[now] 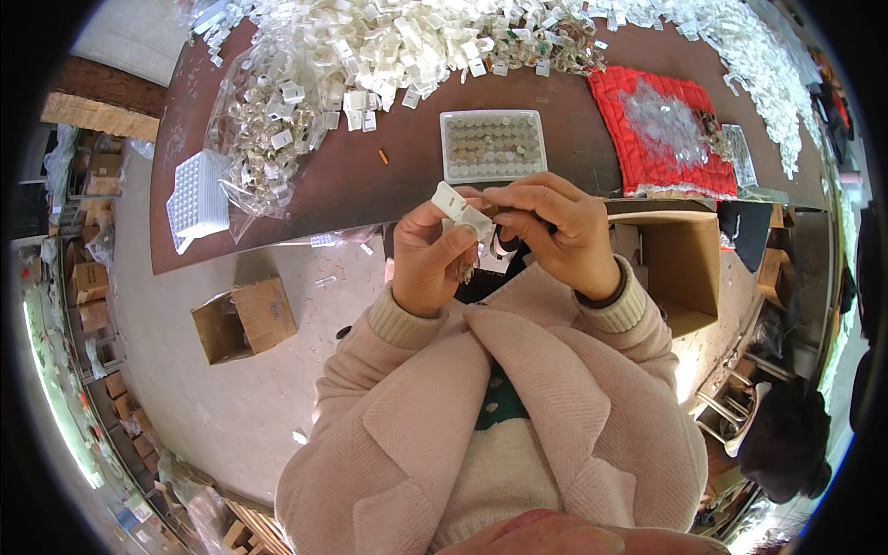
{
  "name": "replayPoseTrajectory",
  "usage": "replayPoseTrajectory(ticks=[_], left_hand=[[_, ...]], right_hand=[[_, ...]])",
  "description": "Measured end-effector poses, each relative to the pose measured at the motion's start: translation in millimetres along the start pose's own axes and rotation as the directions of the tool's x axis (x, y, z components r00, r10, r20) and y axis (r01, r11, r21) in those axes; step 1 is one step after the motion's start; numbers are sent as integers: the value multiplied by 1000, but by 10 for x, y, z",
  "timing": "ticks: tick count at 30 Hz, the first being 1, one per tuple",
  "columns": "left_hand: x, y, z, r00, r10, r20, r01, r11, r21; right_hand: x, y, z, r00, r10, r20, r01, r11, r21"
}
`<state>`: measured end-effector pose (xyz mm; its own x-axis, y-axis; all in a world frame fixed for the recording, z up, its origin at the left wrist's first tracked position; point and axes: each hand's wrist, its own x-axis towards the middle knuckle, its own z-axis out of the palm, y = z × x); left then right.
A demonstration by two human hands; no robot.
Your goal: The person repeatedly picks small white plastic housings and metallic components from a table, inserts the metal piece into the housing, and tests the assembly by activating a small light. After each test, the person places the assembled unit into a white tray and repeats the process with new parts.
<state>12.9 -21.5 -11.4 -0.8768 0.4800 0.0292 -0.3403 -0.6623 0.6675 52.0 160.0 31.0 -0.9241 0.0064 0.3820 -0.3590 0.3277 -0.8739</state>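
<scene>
At the front edge of the table, my left hand (428, 256) is closed round a small white plastic case (450, 200). The case seems to have a raised flap, and a pale cord or strip with shiny bits hangs below it. Just to its right, my right hand (562, 233) has its fingers bent and pinched together near the case. What those fingertips hold, if anything, is too small to make out. Straight beyond both hands lies a shallow white tray (493, 176) with rows of small round grey pieces.
White plastic cases (370, 55) heap along the far side. Metallic pieces in a clear bag (268, 139) and stacked white trays (197, 199) sit left. A red quilted cloth (666, 176) bears clear pieces at right. Cardboard boxes (266, 313) stand below the table's edge.
</scene>
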Motion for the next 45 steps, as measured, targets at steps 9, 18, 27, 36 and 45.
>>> replayPoseTrajectory(ticks=[9, 18, 27, 36, 45], left_hand=[[-46, -70, -60, 996, 61, -59, -59, 998, 37], [-80, -44, -4, 968, 210, -137, -170, 951, 258], [-116, 8, -41, 954, 297, 32, -291, 899, 326], [-117, -79, -63, 881, 471, 41, -464, 844, 271], [-157, -180, 4, 899, 426, -96, -395, 887, 238]], right_hand=[[-37, -35, 130, 977, -181, -115, 157, 969, -189], [-76, -173, 277, 966, 37, -256, -40, 999, -5], [-56, -243, 266, 979, -147, -140, 112, 967, -228], [-97, -201, 258, 998, -6, -66, 16, 988, 155], [-130, -203, 426, 961, 243, -130, -178, 907, 381]])
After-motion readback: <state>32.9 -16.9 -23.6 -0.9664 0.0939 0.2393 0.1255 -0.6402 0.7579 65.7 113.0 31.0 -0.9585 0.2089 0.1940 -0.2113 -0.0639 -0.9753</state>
